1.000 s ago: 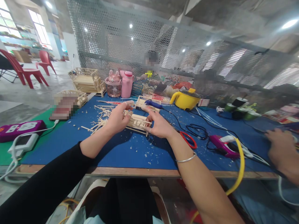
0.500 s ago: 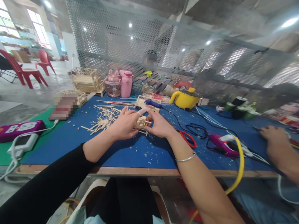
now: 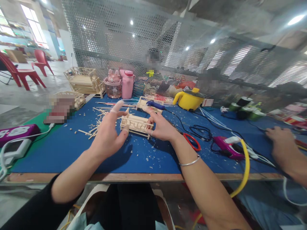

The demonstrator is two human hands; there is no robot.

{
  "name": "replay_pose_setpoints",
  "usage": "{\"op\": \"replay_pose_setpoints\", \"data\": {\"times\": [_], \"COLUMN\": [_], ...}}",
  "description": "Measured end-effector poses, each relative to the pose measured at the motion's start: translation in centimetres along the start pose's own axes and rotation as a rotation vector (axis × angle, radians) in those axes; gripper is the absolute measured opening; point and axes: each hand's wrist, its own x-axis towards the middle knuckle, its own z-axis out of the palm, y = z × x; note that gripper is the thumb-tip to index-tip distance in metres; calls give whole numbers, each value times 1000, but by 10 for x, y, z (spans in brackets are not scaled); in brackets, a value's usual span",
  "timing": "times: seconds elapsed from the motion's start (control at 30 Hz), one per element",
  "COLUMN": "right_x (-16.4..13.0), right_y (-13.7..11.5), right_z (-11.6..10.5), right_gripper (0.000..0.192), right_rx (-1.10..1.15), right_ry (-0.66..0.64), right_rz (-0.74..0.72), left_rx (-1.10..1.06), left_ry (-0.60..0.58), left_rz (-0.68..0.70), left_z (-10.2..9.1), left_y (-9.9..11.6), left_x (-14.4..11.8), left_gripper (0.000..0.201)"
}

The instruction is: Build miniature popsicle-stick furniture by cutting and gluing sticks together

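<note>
A small pale frame of wooden sticks with railed sides (image 3: 136,124) sits low over the blue table mat, between my two hands. My right hand (image 3: 163,126) pinches its right end, thumb in front and fingers behind. At the left end my left hand (image 3: 106,132) has its thumb against the front and a finger over the top edge. The left index finger, wrapped in white, points up off the frame. A blue-handled corded tool (image 3: 155,104) lies just behind, across another pale stick-built piece (image 3: 141,102). Loose sticks (image 3: 96,123) are partly hidden by my left hand.
Red-handled scissors (image 3: 192,142) and a purple power strip (image 3: 229,148) with cables lie to the right. Behind stand a yellow pot (image 3: 190,99) and a pink bottle (image 3: 127,83). Larger stick frames (image 3: 83,80) are at back left. Another person's hand (image 3: 280,137) is at far right.
My left hand has moved left and spread, uncovering the stick frame, which now shows its long side. My right hand stays at its right end. The view has shifted slightly.
</note>
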Motion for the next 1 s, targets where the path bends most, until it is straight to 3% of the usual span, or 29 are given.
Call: {"op": "replay_pose_setpoints", "data": {"times": [0.13,0.23,0.4,0.6,0.73,0.87,1.0], "right_x": [0,0,0,0,0,1,7], "right_y": [3,2,-1,2,3,4,2], "right_z": [1,0,-1,1,1,-1,-7], "right_gripper": [84,84,84,85,86,87,84], "right_rx": [-5,-16,-42,9,60,43,-29], "right_ry": [-3,1,5,4,7,-4,-64], "right_rz": [-9,-19,-25,-14,-5,-32,-51], "left_rx": [-206,-361,-384,-364,-352,-90,104], "left_ry": [136,41,-164,-254,-336,-541,-594], "left_rz": [-306,-435,-538,-554,-590,-409,-260], "left_z": [6,18,27,28,29,31,35], "left_y": [24,32,34,35,34,30,28], "left_x": [-49,-68,-62,-58,-40,-16,-2], "left_gripper": [62,53,32,29,30,28,24]}}
